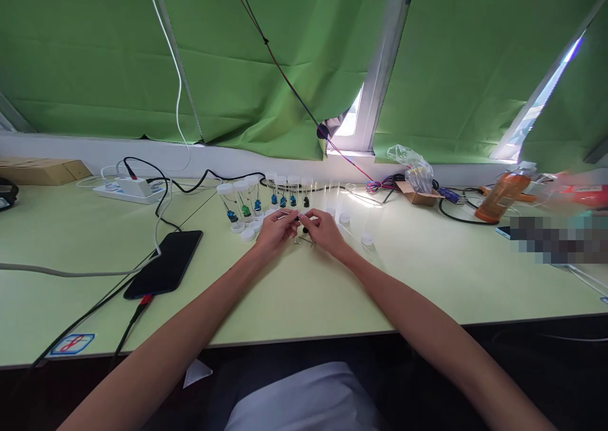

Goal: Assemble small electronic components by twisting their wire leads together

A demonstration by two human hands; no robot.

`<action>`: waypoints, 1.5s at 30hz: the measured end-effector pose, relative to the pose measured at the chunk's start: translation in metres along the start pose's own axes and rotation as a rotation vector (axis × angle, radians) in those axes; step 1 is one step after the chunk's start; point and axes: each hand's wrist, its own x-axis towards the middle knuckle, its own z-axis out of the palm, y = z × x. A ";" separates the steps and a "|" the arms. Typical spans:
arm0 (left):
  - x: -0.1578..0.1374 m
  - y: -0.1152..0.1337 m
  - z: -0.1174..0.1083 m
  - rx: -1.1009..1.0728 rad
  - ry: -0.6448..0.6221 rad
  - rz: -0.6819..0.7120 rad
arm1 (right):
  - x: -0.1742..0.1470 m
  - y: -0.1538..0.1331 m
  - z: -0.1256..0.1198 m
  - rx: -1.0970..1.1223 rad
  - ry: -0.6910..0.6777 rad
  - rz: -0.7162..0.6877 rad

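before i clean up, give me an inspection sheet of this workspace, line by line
Surface: pale green table, sticker at its near left edge.
Job's things: clear tubes, several with blue, green or black pieces; white caps.
Clutter: phone at left, orange bottle at right.
Hands: left hand and right hand meet at a small dark piece; exact grip unclear.
Cables: black cable at the phone's near end; power strip at back left.
Surroundings: green fabric over windows.

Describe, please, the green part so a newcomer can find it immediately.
On the pale table, look beyond the left hand to the clear tubes. The green part sits between two blue ones; its bright green sets it apart.
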 end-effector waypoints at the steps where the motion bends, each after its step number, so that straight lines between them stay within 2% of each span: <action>1: 0.000 -0.001 0.000 0.002 0.007 0.007 | 0.000 0.000 0.000 -0.005 0.003 0.002; 11: 0.001 0.000 -0.004 0.151 -0.031 0.041 | -0.002 -0.004 -0.001 -0.058 -0.028 0.030; 14: 0.002 0.000 -0.004 0.290 0.012 0.087 | -0.001 -0.004 -0.004 -0.129 -0.003 0.017; 18: 0.002 -0.002 -0.005 0.541 0.064 0.158 | 0.000 -0.005 -0.008 -0.212 0.095 0.014; 28: -0.005 -0.003 -0.002 1.088 -0.078 0.367 | 0.000 -0.007 -0.007 -0.306 0.193 -0.029; 34: -0.002 -0.008 -0.006 1.185 -0.154 0.415 | 0.002 -0.003 -0.007 -0.322 0.204 -0.055; 45: -0.002 -0.010 -0.006 1.278 -0.234 0.402 | 0.002 -0.001 -0.008 -0.315 0.196 -0.051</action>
